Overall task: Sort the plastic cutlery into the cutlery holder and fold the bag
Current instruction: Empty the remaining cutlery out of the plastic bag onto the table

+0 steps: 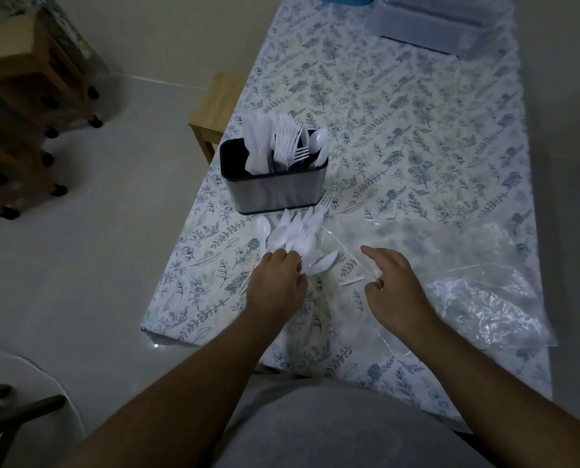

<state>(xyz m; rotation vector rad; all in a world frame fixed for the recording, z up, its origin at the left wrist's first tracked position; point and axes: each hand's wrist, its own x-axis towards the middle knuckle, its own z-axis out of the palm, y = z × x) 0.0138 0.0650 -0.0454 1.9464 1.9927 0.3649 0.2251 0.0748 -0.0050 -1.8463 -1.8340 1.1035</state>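
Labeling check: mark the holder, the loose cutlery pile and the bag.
holder [275, 194], head view, front wall.
cutlery pile [300, 236], head view, middle of the heap on the table.
bag [484, 298], head view, crinkled clear plastic right of the hands.
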